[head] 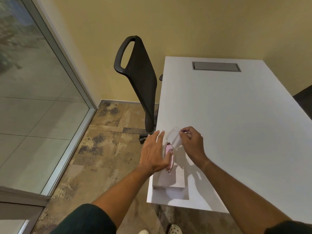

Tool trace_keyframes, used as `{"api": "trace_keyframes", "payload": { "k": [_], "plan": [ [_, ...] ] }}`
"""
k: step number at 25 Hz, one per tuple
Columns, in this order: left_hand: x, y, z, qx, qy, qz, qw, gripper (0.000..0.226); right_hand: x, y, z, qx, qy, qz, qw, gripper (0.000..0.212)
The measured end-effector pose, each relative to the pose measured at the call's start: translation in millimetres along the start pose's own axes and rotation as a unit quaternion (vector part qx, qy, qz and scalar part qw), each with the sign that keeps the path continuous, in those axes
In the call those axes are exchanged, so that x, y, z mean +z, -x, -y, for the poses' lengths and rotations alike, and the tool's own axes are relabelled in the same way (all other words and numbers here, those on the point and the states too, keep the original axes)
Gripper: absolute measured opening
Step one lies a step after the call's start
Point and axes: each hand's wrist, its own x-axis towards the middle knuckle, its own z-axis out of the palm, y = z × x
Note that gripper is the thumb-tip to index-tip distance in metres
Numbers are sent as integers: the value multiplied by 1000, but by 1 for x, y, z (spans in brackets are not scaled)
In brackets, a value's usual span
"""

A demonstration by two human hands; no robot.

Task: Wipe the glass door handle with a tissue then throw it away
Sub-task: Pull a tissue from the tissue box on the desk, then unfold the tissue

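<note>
A white tissue box (pixel 173 176) with a pink oval opening ringed in chrome stands at the near left corner of the white table (pixel 236 115). My left hand (pixel 154 152) lies flat on the box's top, fingers spread, thumb at the opening. My right hand (pixel 191 143) pinches a white tissue (pixel 173 137) that rises from the opening. The glass wall (pixel 33 98) with its metal frame is at the left; no door handle is in view.
A black office chair (pixel 140 78) stands against the table's left edge, by the yellow wall. A grey cable hatch (pixel 216 66) is set in the table's far end. Patterned carpet (pixel 104 149) covers the floor between glass and table. My shoes show at the bottom.
</note>
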Motion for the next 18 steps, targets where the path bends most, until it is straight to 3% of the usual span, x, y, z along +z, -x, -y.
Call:
{"api": "trace_keyframes", "payload": {
  "k": [3, 9, 13, 16, 18],
  "plan": [
    [-15, -7, -10, 31, 35, -57, 997, 67, -3, -3, 12, 18, -31, 14, 999, 16],
    [-39, -18, -25, 96, 99, -104, 985, 24, -12, -6, 27, 17, -40, 38, 998, 19],
    [-53, -30, -34, 15, 206, -107, 973, 16, -17, -7, 37, 36, -77, 102, 991, 30],
    [-63, -37, -37, -24, 229, -123, 965, 16, -21, -8, 43, 51, -92, 136, 985, 41],
    [-69, -41, -35, -33, 226, -128, 965, 17, -22, -8, 45, 39, -105, 144, 983, 37]
  ]
}}
